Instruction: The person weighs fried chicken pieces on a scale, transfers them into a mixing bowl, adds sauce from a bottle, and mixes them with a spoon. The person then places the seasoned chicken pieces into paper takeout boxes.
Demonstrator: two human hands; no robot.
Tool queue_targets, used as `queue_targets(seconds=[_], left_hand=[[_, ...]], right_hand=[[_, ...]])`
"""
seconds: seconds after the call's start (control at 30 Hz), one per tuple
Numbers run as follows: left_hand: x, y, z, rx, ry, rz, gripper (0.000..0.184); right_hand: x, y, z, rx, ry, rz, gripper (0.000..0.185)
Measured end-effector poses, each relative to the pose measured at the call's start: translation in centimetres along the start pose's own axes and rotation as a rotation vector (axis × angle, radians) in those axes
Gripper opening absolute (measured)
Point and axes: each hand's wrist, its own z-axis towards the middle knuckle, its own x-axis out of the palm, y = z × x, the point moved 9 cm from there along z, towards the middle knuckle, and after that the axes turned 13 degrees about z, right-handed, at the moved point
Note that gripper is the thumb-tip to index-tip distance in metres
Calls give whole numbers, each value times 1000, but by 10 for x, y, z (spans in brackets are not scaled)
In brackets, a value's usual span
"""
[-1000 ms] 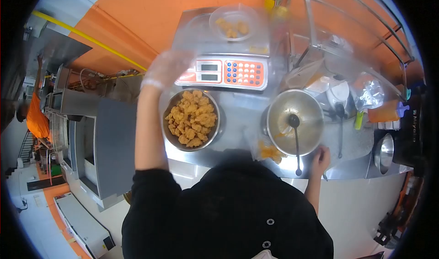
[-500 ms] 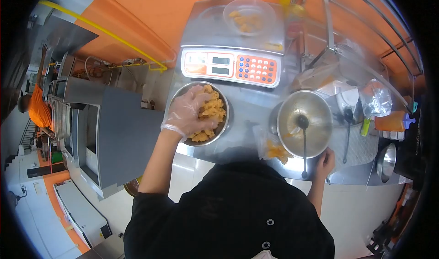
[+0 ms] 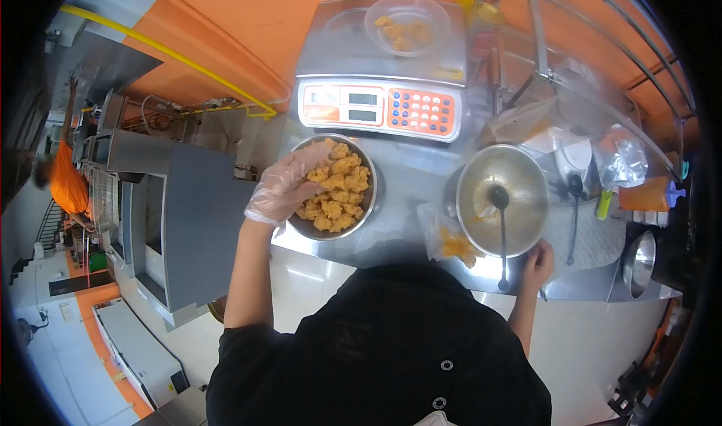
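My left hand point(image 3: 289, 183), in a clear plastic glove, is at the left side of a steel bowl point(image 3: 370, 209). Its fingers and thumb are apart, reaching over the rim at the pieces of fried chicken point(image 3: 340, 189) heaped inside. I see no piece lifted clear of the heap. At the counter's front edge, my bare right hand point(image 3: 537, 266) has its fingers curled, beside the lower right rim of a larger steel bowl point(image 3: 470, 189). What these fingers hold, if anything, is hidden. A black spoon point(image 3: 502, 234) leans in the larger bowl, its handle over the front rim.
Behind the bowls stands a scale point(image 3: 380, 110) bearing a plastic bowl point(image 3: 408, 26) with a few pieces. A plastic bag point(image 3: 451, 244) lies between the steel bowls. On the right are another spoon point(image 3: 574, 219), an orange bottle point(image 3: 645, 196) and a metal rack point(image 3: 543, 31). A person in orange point(image 3: 68, 181) stands far left.
My left hand has drawn back leftward from the middle of the heap to the bowl's left rim, uncovering more chicken pieces. My right hand stays by the larger bowl.
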Motion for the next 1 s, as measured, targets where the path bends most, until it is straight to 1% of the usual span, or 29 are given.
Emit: queue_targets(seconds=[0.03, 0.13, 0.23, 0.33, 0.43, 0.53, 0.6, 0.67, 0.73, 0.8, 0.9, 0.97, 1.0], left_hand=[[-4, 0, -1, -29, -19, -33, 56], [-14, -10, 0, -117, 9, 21, 51], [-14, -13, 3, -108, 27, -39, 50], [-13, 0, 4, -124, -41, -230, 47], [-17, 19, 7, -358, -78, -584, 49], [-36, 7, 46, -278, -146, -764, 52], [-52, -22, 90, -303, -222, -742, 56], [-52, -38, 153, -158, -143, -680, 55], [-55, -45, 212, -69, -258, -449, 53], [-36, -41, 267, -125, -125, -301, 59], [-22, -47, 304, -171, -15, -324, 60], [-23, -65, 314, -55, 64, 63, 59], [-26, -67, 322, 27, 61, 284, 58]], right_hand=[[0, 0, 0, 0, -5, 1, 11], [1, 4, 1, -5, -8, 15, 11], [2, 3, 1, 8, 14, -11, 11], [1, 2, 2, -19, 23, -29, 10], [1, 2, 1, -31, 15, -43, 10], [-1, -1, 1, -20, -4, -28, 10], [-1, -4, 0, -22, 4, -27, 10], [-1, -6, 0, -36, 24, -47, 10], [-1, -3, 0, -61, 16, -49, 10], [-2, -1, 1, -73, 7, -51, 10], [-3, 7, 2, -72, -2, -54, 10], [-3, 16, 4, -79, -4, -60, 9], [-3, 14, 3, -83, -12, -41, 10]])
